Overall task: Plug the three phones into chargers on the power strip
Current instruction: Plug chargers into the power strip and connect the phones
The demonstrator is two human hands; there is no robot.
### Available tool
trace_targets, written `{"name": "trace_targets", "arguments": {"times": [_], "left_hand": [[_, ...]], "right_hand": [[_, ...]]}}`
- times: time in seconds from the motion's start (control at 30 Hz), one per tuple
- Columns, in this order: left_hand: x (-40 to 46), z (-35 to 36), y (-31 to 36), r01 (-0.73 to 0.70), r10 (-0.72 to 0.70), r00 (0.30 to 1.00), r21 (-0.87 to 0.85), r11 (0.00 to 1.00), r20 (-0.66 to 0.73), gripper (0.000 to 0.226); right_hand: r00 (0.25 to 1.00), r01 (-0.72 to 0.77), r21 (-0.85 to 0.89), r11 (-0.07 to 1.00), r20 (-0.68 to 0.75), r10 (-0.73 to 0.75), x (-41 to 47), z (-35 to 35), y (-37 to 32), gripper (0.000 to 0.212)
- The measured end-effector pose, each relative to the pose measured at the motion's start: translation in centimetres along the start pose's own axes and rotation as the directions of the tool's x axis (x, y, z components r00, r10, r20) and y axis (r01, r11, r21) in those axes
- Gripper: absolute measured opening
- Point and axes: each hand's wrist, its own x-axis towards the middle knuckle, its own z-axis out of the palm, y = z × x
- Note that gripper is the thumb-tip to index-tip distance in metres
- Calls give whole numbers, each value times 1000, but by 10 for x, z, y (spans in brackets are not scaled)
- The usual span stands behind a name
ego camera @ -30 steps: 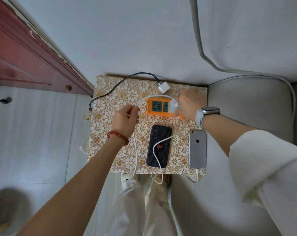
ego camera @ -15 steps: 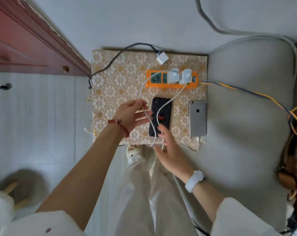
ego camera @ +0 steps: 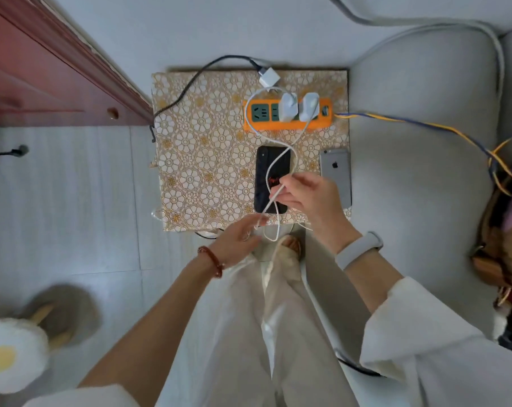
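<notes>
In the upper middle of the frame a small worktop (ego camera: 207,171) covered in a gold flower-patterned cloth carries an orange power strip (ego camera: 287,115) along its far edge. Two white chargers (ego camera: 299,106) sit plugged into the strip side by side, toward its right end, and the two sockets on the left are free. A third white charger (ego camera: 269,77) lies loose on the cloth just above the strip, with a black cable (ego camera: 190,80) running off it to the left.

Below the strip a black phone (ego camera: 272,179) lies face down near the front edge of the worktop, and a silver phone (ego camera: 336,174) lies face down to its right, at the worktop's right edge (only these two phones can be seen).

White cables (ego camera: 271,139) loop down from the plugged chargers across the black phone. The right hand (ego camera: 306,196), over the lower end of the black phone, has its fingers closed in a pinch on one white cable. The left hand (ego camera: 238,235), at the front edge of the worktop, has its fingers loosely curled and pinches the lower part of the same cable at the fingertips. A slack loop of cable hangs just below the two hands.
</notes>
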Motion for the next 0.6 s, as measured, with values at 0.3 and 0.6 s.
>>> {"name": "trace_targets", "arguments": {"times": [0.3, 0.6], "left_hand": [[-23, -19, 38, -162, -64, 956, -702, 694, -285, 20], [-40, -13, 24, -305, -124, 908, -832, 463, -401, 22]], "right_hand": [[858, 64, -511, 857, 466, 214, -34, -3, 51, 19], [919, 108, -437, 893, 387, 78, -43, -38, 17, 20]]}}
